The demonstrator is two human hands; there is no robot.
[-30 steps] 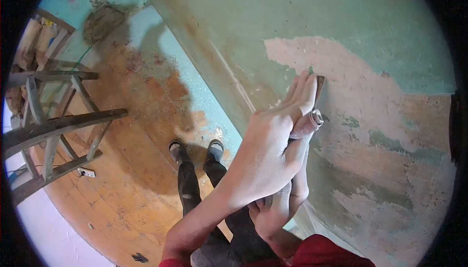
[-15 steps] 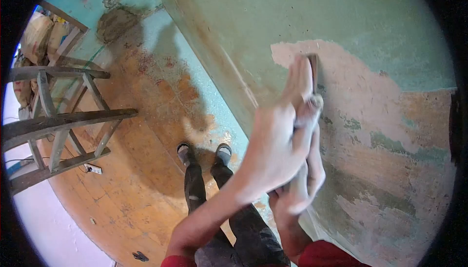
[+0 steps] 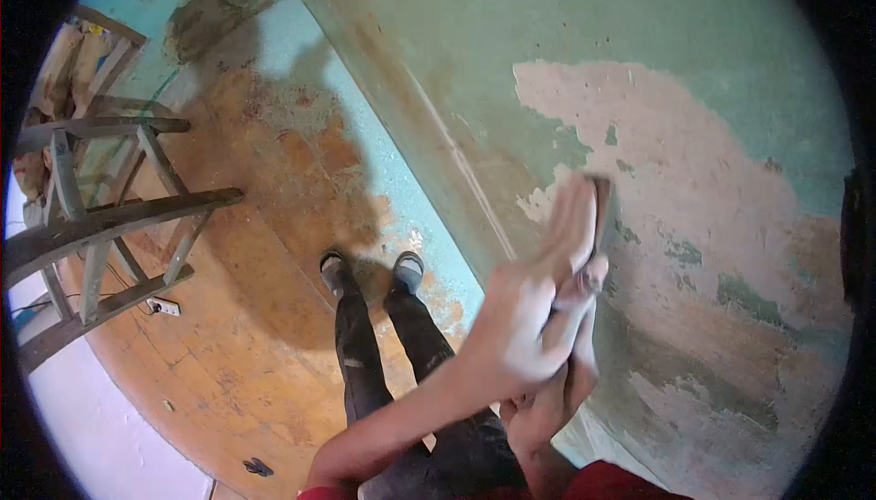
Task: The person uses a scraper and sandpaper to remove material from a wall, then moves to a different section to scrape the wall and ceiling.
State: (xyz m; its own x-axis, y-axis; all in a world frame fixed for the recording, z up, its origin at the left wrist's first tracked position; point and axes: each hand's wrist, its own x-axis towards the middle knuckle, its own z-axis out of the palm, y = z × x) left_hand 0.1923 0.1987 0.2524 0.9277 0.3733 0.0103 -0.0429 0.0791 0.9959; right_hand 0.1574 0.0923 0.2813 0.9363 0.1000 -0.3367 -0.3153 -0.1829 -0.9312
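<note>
A flat scraper (image 3: pixel 602 213), seen nearly edge-on, touches the green wall (image 3: pixel 456 7) at the lower left part of a pale bared patch (image 3: pixel 703 144). My left hand (image 3: pixel 529 304) lies over the tool, its fingers stretched along the blade and somewhat blurred. Below and to the right, my right hand (image 3: pixel 561 381) is closed round the handle, which is mostly hidden by both hands. The two hands are pressed together.
A wooden ladder-like frame (image 3: pixel 119 217) stands at the left, with sacks (image 3: pixel 64 71) behind it. A power socket strip (image 3: pixel 164 307) and a small dark object (image 3: pixel 258 467) lie on the orange-brown floor (image 3: pixel 228 381). My sandalled feet are near the wall's base.
Both hands and the scraper have moved down along the wall. The view has shifted slightly, and more of the pale patch's left part shows.
</note>
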